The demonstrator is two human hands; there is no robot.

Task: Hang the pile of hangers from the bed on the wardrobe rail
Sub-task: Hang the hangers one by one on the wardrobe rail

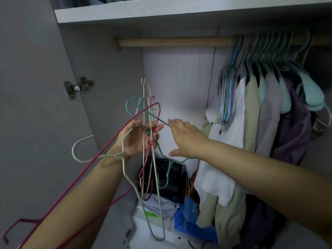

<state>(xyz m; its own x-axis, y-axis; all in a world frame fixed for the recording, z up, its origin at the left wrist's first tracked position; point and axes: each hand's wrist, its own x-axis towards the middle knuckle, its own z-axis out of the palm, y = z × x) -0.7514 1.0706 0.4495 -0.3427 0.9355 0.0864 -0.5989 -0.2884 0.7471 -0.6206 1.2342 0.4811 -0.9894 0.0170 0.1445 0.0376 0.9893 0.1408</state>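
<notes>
- The wardrobe rail (172,42) runs bare above both hands, with open room up to the hung clothes (265,105) crowding its right end; a hook set there could snag them.
- The bundle of wire hangers (150,133) sits tangled in the left hand (136,139), whose fingers curl round it; pulling one free may drag the others loose, judging by the crossed wires.
- The right hand (186,137) reaches with spread fingers, touching the teal hanger (159,121); holding nothing yet.
</notes>
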